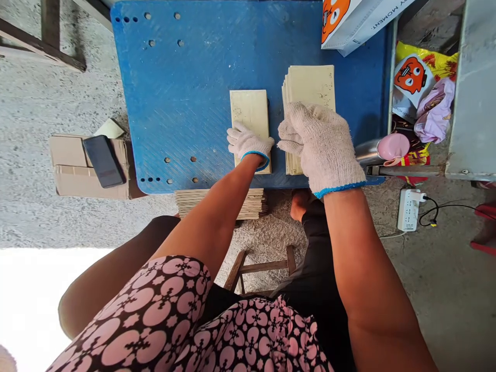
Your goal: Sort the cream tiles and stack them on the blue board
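A flat cream-coloured panel (248, 106) lies on the blue table; whether more panels are under it I cannot tell. My left hand (250, 140), in a white knit glove with a blue cuff, rests on its near half with fingers spread. To the right stands a taller, slightly uneven stack of similar panels (312, 85), with dark specks on the top one. My right hand (320, 142), gloved the same way, is over the near part of that stack. Its fingers are curled together, and what they hold, if anything, is hidden.
The blue table (194, 93) has holes near its corners. A white bag (360, 26) and a steel cup with a pink lid (393, 147) are on the right. More panels (251, 204) are piled below the front edge. A phone (104, 161) lies on a cardboard box (67, 178) at left.
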{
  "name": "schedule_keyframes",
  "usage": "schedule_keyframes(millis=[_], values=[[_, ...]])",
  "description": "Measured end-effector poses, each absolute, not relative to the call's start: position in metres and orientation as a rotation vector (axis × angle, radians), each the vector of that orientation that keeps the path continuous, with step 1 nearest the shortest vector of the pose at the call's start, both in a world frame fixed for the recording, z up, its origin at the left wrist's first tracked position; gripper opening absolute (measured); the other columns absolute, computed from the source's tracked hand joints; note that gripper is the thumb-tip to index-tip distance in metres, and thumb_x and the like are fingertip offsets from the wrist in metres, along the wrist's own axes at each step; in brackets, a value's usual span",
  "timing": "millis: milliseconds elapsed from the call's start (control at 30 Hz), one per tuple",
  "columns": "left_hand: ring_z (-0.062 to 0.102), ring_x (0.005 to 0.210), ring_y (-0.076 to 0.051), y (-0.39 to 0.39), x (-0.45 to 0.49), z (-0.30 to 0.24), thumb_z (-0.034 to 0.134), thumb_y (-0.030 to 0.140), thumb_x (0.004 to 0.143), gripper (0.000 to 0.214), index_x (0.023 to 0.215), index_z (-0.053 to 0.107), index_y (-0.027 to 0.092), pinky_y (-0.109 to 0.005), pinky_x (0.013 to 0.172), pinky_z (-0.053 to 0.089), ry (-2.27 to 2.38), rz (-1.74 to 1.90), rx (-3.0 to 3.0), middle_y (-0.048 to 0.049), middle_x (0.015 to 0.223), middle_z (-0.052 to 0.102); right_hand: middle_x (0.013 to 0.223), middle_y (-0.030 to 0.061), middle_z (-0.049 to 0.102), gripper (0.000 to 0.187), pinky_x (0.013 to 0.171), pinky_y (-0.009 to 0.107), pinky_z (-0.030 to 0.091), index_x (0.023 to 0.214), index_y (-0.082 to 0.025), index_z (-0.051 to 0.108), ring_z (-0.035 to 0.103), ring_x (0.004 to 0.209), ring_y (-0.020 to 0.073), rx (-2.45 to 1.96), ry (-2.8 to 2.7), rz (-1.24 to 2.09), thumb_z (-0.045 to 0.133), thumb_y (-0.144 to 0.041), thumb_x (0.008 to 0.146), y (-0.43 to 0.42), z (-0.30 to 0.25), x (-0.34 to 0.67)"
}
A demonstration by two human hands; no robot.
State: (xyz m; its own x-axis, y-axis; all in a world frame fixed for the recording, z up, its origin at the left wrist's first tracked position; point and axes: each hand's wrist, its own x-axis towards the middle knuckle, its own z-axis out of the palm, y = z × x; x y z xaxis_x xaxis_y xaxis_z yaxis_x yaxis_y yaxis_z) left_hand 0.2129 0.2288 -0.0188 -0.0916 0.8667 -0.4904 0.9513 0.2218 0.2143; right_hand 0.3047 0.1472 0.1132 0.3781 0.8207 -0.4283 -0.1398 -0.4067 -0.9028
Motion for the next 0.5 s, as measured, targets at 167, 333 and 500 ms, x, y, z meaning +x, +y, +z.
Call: schedule_keyframes(millis=[167,333,500], values=[[0.024,0.149,-0.042,0.227,0.218,-0.019,0.083,0.046,0.077,0.118,0.165,0.016,0.005,-0.054,0.119,0.025,2.012,-0.201,1.642,-0.0285,0.165,0.02,0.077,0.0021,0.059,0.049,0.068,0.029,0.057,0.07,-0.025,0.05,0.06,0.078,0.0188,-1.621,-0.536,1.196,0.066,-0.071,0.081,0.146,0.118,0.304],[0.013,0.156,-0.039,0.231,0.213,-0.02,0.082,0.048,0.077,0.118,0.166,0.014,0.012,-0.054,0.122,0.023,1.952,-0.307,1.634,-0.0239,0.17,0.011,0.074,0.0017,0.057,0.053,0.067,0.033,0.057,0.066,-0.026,0.05,0.061,0.079,0.0205,-1.582,-0.612,1.21,0.068,-0.074,0.079,0.147,0.115,0.306],[0.018,0.155,-0.038,0.221,0.177,-0.013,0.078,0.052,0.076,0.114,0.163,0.021,0.006,-0.049,0.125,0.023,1.841,-0.068,1.823,-0.0249,0.166,0.021,0.075,0.0022,0.057,0.054,0.071,0.035,0.058,0.066,-0.026,0.047,0.061,0.084,0.0218,-1.587,-0.634,1.219,0.064,-0.075,0.082,0.148,0.123,0.303]])
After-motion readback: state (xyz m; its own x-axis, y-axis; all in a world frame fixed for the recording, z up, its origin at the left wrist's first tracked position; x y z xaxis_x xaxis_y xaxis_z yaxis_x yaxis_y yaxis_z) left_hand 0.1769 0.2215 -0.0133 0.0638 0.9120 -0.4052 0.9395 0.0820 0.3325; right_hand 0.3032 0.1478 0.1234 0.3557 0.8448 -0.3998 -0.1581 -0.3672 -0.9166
